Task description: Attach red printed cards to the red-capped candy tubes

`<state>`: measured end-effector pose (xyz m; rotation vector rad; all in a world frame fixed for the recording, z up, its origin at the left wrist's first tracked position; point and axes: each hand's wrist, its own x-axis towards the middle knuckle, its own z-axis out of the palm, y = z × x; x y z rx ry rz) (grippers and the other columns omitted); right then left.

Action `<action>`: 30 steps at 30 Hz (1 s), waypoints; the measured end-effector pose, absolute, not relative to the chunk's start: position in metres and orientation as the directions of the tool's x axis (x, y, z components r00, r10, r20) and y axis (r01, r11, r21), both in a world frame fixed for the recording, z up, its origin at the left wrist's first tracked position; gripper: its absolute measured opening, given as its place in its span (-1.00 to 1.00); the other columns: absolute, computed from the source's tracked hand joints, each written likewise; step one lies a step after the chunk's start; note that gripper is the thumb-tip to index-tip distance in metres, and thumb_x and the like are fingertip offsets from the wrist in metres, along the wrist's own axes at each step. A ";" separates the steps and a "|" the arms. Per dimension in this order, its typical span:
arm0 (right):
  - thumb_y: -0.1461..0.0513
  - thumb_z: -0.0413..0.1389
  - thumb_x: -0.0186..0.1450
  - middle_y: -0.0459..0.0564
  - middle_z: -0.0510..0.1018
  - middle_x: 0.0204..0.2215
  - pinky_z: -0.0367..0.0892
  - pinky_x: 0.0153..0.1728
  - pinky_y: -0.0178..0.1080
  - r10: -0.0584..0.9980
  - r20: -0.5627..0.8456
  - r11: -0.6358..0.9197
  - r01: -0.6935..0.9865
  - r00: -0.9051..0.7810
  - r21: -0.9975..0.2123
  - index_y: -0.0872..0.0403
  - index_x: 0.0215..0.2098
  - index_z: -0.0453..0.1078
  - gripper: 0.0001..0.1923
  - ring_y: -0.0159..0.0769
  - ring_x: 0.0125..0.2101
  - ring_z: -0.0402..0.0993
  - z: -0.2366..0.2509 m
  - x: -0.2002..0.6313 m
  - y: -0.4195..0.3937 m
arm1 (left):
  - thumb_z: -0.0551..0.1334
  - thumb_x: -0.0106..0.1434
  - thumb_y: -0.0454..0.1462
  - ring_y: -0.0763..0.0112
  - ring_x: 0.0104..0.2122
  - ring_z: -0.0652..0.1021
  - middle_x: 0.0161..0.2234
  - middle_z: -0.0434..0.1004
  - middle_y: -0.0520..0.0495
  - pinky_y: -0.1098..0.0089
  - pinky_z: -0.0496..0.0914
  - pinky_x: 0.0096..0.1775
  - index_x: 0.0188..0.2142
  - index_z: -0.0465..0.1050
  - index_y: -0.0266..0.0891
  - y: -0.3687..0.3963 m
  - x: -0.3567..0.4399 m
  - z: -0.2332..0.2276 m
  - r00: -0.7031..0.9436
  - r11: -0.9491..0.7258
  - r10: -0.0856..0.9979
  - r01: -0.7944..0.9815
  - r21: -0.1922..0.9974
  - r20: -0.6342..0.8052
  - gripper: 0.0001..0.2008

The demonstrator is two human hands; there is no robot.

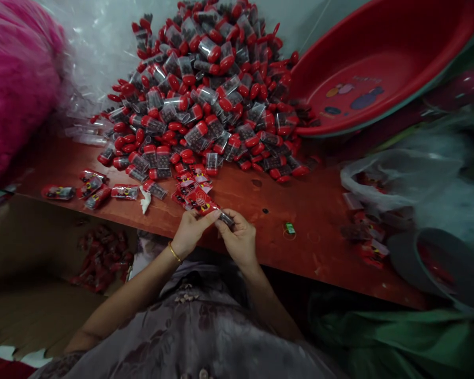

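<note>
Near the table's front edge my two hands meet. My right hand [239,239] pinches a small clear container [226,218] with dark contents. My left hand [190,230], a gold bangle at its wrist, has thumb and fingers closed at the other end of it; exactly what lies under those fingertips is partly hidden. Just beyond the fingers lie several red printed wrappers [200,200] in an overlapping stack. Behind them rises a big pile of red-capped clear containers [197,134] with dark beads inside.
Wrapped red packets [97,197] and a white scrap [145,200] lie to the left. Below, a cardboard box [51,310] holds more packets. A red basin [383,58] leans at back right; a grey tub [411,258], plastic bag [403,163] and pink bag [19,73] flank the table.
</note>
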<state>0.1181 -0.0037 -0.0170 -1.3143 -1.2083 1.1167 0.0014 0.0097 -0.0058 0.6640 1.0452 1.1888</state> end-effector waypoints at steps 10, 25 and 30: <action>0.07 0.16 0.16 -0.15 0.52 -0.53 0.39 -0.43 -0.33 0.986 -0.068 -0.092 -0.160 -0.150 -0.983 0.05 -0.20 0.39 -0.70 -0.42 -0.56 0.46 -0.021 0.120 -0.001 | 0.40 -0.07 -0.13 0.58 -0.55 0.43 -0.51 0.52 0.01 0.53 0.31 -0.49 -0.41 0.55 -0.33 0.008 0.001 -0.009 -0.006 0.257 0.956 -0.469 0.845 -0.294 -0.69; 0.14 0.26 0.03 -0.23 0.44 -0.69 0.28 -0.67 -0.41 0.995 -0.059 -0.064 -0.065 -0.077 -0.996 0.06 -0.54 0.30 -0.76 -0.46 -0.72 0.36 -0.020 0.108 -0.004 | 0.38 -0.07 -0.03 0.59 -0.61 0.39 -0.58 0.45 0.05 0.50 0.32 -0.52 -0.50 0.46 -0.35 -0.009 -0.005 -0.010 0.101 0.340 0.935 -0.534 0.774 -0.340 -0.62; 0.14 0.21 0.10 -0.16 0.49 -0.60 0.34 -0.51 -0.38 0.986 0.081 0.104 0.153 -0.149 -0.983 0.06 -0.47 0.38 -0.84 -0.42 -0.58 0.41 -0.030 0.101 -0.004 | 0.43 -0.12 -0.09 0.44 -0.44 0.54 -0.47 0.56 -0.04 0.43 0.42 -0.28 -0.43 0.48 -0.35 -0.032 -0.048 -0.012 -0.075 0.329 0.893 -0.564 0.758 -0.443 -0.62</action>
